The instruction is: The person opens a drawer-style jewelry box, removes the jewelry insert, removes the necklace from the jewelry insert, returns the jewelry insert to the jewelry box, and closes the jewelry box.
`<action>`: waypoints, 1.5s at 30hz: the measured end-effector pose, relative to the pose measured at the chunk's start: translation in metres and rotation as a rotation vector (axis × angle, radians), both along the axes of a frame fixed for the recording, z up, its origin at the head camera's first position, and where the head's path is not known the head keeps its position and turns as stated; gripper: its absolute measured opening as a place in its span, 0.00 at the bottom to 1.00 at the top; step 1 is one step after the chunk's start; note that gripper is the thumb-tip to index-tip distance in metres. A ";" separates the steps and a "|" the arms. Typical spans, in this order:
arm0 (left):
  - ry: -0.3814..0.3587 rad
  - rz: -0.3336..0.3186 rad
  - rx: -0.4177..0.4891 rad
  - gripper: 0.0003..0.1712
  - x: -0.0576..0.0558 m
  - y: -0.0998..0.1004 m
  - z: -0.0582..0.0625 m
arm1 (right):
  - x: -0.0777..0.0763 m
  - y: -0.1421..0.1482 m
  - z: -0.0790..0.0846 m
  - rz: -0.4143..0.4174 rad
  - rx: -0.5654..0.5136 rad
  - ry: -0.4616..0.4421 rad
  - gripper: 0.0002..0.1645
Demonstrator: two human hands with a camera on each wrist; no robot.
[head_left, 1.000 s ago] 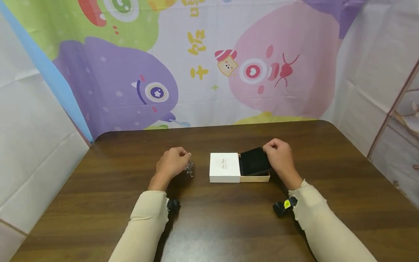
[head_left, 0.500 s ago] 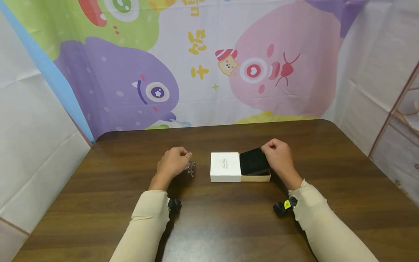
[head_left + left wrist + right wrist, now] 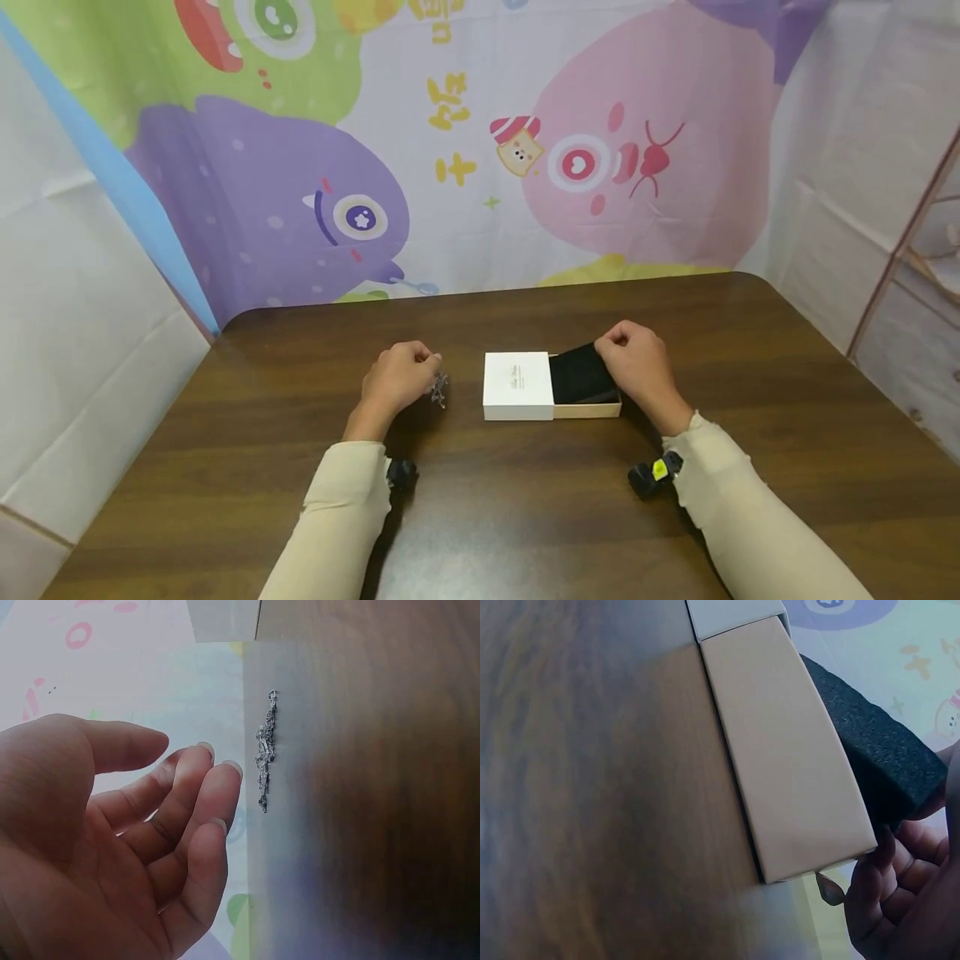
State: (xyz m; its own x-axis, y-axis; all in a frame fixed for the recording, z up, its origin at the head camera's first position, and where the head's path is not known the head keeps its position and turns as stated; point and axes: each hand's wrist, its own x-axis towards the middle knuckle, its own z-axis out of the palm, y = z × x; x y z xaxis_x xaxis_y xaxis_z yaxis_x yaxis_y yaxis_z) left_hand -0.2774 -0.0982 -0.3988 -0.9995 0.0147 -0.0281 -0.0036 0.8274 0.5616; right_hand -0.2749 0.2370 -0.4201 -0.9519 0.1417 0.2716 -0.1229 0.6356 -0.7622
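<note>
A small silvery piece of openwork jewellery lies on the table just right of my left hand. In the left wrist view, a gap separates the loosely bent fingers from the jewellery. To the right stands a small gift box, its white printed sleeve pulled partly off a cream inner tray. A black foam pad sits tilted in the tray, its right side raised. My right hand pinches the pad's far right corner; the right wrist view shows the foam rising above the tray wall.
The dark wooden table reaches back to a hanging cloth printed with cartoon monsters. Pale panels stand at the left and right. A small black camera is strapped at each wrist.
My right hand has shifted slightly left with the foam pad's corner, and the pad lies a little further into the tray. The left hand and the jewellery have stayed in place.
</note>
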 end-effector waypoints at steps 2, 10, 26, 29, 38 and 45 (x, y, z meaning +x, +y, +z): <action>0.004 0.002 0.006 0.16 0.000 0.000 -0.001 | 0.000 0.000 -0.001 -0.001 0.004 -0.001 0.11; 0.010 0.006 0.008 0.16 0.001 -0.001 -0.002 | -0.001 -0.001 -0.002 -0.012 0.017 0.006 0.10; 0.010 0.003 0.003 0.15 0.002 0.001 0.000 | 0.001 -0.001 0.000 0.022 0.027 -0.041 0.11; 0.011 0.004 0.003 0.15 0.002 0.001 0.001 | 0.001 -0.001 0.000 0.022 0.032 -0.050 0.12; 0.011 -0.001 0.007 0.15 0.001 0.001 0.002 | 0.002 0.000 0.001 0.018 0.045 -0.056 0.11; 0.008 -0.001 0.002 0.15 0.002 0.002 0.001 | 0.003 0.002 0.000 0.018 0.054 -0.068 0.11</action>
